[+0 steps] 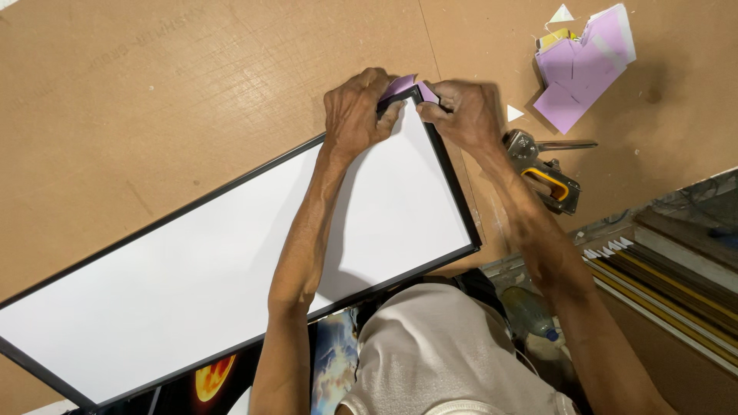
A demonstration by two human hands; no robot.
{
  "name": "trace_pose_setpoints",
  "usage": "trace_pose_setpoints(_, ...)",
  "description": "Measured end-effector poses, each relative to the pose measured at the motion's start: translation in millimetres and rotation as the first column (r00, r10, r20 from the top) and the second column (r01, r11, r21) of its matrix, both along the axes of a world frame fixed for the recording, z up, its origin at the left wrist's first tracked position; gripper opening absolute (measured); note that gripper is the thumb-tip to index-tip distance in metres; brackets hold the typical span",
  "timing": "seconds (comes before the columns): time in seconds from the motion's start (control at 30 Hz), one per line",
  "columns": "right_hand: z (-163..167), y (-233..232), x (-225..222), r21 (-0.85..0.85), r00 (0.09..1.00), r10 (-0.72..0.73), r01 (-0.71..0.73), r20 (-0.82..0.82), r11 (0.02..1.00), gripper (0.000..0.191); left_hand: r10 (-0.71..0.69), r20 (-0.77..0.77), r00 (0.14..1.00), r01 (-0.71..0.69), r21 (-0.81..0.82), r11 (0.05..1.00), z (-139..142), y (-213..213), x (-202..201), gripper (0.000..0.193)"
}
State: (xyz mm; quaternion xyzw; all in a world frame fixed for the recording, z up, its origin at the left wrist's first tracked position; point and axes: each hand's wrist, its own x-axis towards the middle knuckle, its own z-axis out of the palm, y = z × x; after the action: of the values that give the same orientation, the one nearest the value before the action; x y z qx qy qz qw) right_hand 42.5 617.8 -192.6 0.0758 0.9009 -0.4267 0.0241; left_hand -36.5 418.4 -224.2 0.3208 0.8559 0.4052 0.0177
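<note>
Purple paper corner piece point(401, 85) sits pinched over the far corner of a large rectangular frame with a thin black rim and a smooth white face point(231, 269), which lies flat on a brown fibreboard table point(154, 92) and reaches from the table's middle toward its near left edge. The left hand point(355, 109) curls closed around that corner from the left, fingers pressing the purple paper against the black rim. The right hand point(461, 114) meets it from the right, fingertips bent tight on the same folded piece, so both hands grip it with no gap showing. Just beside the right wrist lies a grey metal staple gun with a yellow handle insert point(544, 170). Near the table's far right corner rests a loose heap of purple paper cutouts point(580, 69), angular and creased, with small white paper triangles point(513, 114) scattered close by.
</note>
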Motion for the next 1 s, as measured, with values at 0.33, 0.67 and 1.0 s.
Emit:
trace_pose_setpoints(0.33,14,-25,8,0.350,0.955,0.176,-0.084,-0.237,0.933,0.020,0.031,-0.033,0.999,-0.030,0.034,0.999,-15,4,12,0.023)
trace_pose_setpoints(0.67,19,-27,4,0.611,0.906,0.411,-0.268,-0.103,0.745,0.036,0.026,-0.256,0.966,-0.050,-0.088,0.995,-32,12,46,0.050)
trace_pose_setpoints(1.0,37,-11,-22,-0.180,0.979,-0.017,0.054,0.202,0.982,0.026,0.191,-0.257,0.947,-0.186,0.043,0.982,-15,31,80,0.078)
